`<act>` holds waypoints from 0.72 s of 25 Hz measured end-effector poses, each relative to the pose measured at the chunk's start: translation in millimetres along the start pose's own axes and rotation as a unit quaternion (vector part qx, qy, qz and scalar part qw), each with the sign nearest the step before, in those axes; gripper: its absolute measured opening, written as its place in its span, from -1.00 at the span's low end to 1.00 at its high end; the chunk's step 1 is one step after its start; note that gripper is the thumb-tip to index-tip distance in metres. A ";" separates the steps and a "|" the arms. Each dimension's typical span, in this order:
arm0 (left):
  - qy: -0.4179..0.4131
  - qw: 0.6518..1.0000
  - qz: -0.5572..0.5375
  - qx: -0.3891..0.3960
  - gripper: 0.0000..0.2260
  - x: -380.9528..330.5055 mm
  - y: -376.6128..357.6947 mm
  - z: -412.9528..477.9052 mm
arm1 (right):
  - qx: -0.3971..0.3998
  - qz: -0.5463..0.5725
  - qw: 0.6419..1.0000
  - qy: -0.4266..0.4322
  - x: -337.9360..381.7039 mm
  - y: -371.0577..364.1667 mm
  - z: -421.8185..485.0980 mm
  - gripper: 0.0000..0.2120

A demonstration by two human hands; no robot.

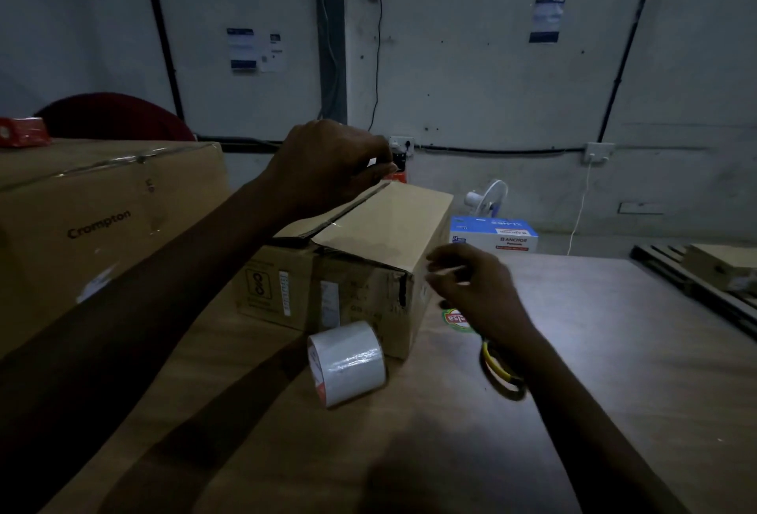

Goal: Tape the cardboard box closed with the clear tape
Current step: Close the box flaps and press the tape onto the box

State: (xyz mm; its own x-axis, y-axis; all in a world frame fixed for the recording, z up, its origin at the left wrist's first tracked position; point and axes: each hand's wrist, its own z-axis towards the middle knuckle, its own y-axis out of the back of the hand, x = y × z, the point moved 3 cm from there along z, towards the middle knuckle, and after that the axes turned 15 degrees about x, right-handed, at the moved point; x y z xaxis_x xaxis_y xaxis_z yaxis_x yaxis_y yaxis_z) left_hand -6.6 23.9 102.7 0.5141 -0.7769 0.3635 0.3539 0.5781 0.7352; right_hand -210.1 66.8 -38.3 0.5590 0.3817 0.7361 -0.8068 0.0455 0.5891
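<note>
Box: cardboard box (381,227) set mid-table (594,349), flaps folded down; glint on seam (334,223), poss. tape, not certain.
Tape: clear tape roll (346,362) laid just in front of box, unheld.
L hand (327,161): curled at seam's far end; what's pinched can't be told.
R hand (471,288): by box's near-right corner, blurred; grasp can't be told.
Progress: judged early; most sealing est. left.
Near: scissors (502,370) by R wrist.

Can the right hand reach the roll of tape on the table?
Probably yes. The tape roll lies on the table in front of the box, close to the right hand, with nothing between them.
</note>
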 end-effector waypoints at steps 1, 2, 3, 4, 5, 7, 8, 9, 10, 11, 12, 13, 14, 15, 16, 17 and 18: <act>0.001 1.000 -0.003 0.001 -0.65 -1.0 0.5 0.4 | 0.039 0.083 0.995 0.027 8.9 -12.6 1.4 -0.75; 0.002 1.000 -0.005 -0.001 -0.66 -1.8 1.2 0.5 | 0.063 0.130 0.989 0.037 12.6 -24.0 3.4 -0.73; 0.002 1.000 -0.006 -0.002 -0.66 -2.6 1.9 0.2 | 0.074 0.156 0.984 0.040 14.2 -32.7 4.8 -0.72; 0.001 1.000 -0.006 -0.002 -0.67 -3.6 2.9 0.0 | 0.076 0.178 0.980 0.044 15.7 -39.5 5.3 -0.72; 0.000 1.000 -0.003 -0.001 -0.67 -4.8 3.5 -0.3 | 0.079 0.208 0.974 0.050 18.2 -45.2 5.4 -0.73; -0.003 1.000 0.000 0.000 -0.67 -6.7 5.0 -0.3 | 0.083 0.265 0.959 0.062 22.3 -53.7 7.8 -0.79; -0.004 1.000 0.000 -0.002 -0.67 -7.2 5.7 -0.3 | 0.081 0.280 0.954 0.068 23.9 -56.9 9.4 -0.83; -0.002 1.000 0.000 -0.002 -0.68 -7.8 6.0 -0.3 | 0.077 0.287 0.952 0.073 25.6 -59.3 11.2 -0.87; 0.000 1.000 0.001 -0.002 -0.68 -8.2 5.7 -0.4 | 0.077 0.286 0.952 0.075 26.2 -61.7 12.9 -0.90; 0.003 1.000 0.000 0.001 -0.68 -8.7 5.8 -0.6 | 0.080 0.283 0.953 0.075 26.5 -64.0 14.7 -0.93; 0.004 1.000 -0.001 0.002 -0.68 -8.9 6.0 -0.8 | 0.084 0.285 0.952 0.073 26.2 -66.7 16.2 -0.95; 0.006 1.000 -0.001 0.003 -0.68 -8.8 6.2 -1.2 | 0.090 0.298 0.948 0.071 26.6 -69.3 16.7 -0.96; 0.009 1.000 -0.001 0.002 -0.68 -8.0 6.5 -1.6 | 0.095 0.318 0.941 0.069 26.8 -71.6 16.7 -0.95; 0.017 1.000 -0.003 0.000 -0.67 -7.7 6.6 -2.1 | 0.098 0.335 0.935 0.066 27.2 -73.6 16.6 -0.94; 0.031 1.000 -0.006 -0.003 -0.65 -7.1 6.0 -3.0 | 0.095 0.345 0.931 0.063 27.0 -75.1 16.8 -0.92; 0.051 0.999 -0.010 -0.004 -0.62 -7.2 5.3 -4.1 | 0.091 0.349 0.930 0.063 26.4 -75.9 16.9 -0.91; 0.075 0.997 -0.015 -0.006 -0.60 -7.2 4.0 -5.4 | 0.089 0.353 0.929 0.066 25.8 -76.6 16.8 -0.91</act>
State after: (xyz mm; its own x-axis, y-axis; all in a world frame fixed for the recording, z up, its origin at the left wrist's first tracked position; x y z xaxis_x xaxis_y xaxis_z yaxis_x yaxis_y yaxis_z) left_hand -4.7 33.1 100.0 0.6137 -0.7484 0.2515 0.3791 0.5588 0.7376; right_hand -130.7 57.7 -58.9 -0.1358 0.3689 0.9195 -0.9126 -0.4078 0.0288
